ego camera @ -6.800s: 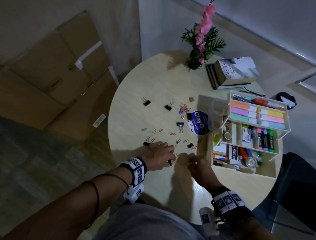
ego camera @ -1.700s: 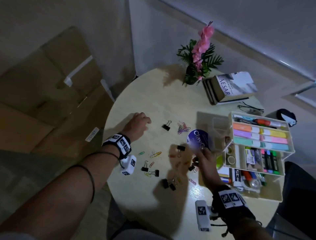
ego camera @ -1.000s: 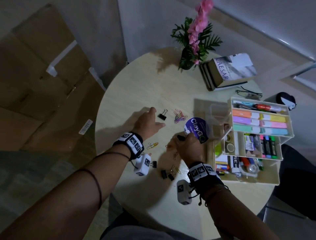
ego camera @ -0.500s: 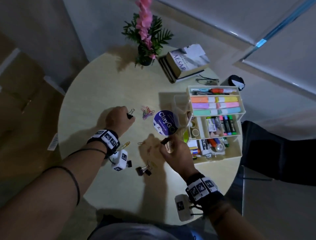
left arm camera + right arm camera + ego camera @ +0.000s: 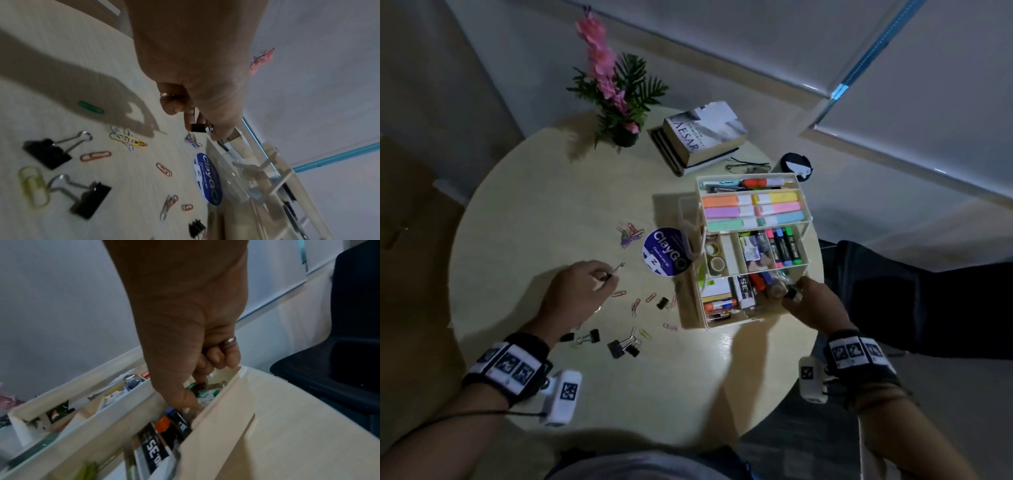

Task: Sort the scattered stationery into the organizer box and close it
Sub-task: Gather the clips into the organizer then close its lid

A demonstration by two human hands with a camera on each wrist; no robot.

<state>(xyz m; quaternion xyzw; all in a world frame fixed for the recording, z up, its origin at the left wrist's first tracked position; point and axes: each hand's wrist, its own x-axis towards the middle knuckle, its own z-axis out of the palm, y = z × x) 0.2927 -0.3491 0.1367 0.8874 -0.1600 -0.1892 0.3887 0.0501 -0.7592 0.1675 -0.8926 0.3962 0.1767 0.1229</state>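
Note:
The cream tiered organizer box (image 5: 724,323) stands open on the right of the round table, full of highlighters, markers and tape. My right hand (image 5: 791,294) pinches a small black binder clip (image 5: 200,387) just over the right end of the lowest tier (image 5: 216,418). My left hand (image 5: 607,277) hovers over the table's middle and pinches another black binder clip (image 5: 198,127) by its body. Loose binder clips (image 5: 623,346) (image 5: 48,153) and several coloured paper clips (image 5: 633,305) (image 5: 131,140) lie between the hands. A heap of paper clips (image 5: 630,233) lies farther back.
A round purple ClayGo sticker (image 5: 666,251) lies against the box's left side. At the back stand a potted pink flower (image 5: 616,99), stacked books (image 5: 702,137) and glasses (image 5: 748,168). A dark chair (image 5: 911,301) sits right of the table.
My right hand has carried its binder clip from beside the sticker rightward to the organizer's lowest tier. My left hand has lifted a binder clip and drawn it nearer to me.

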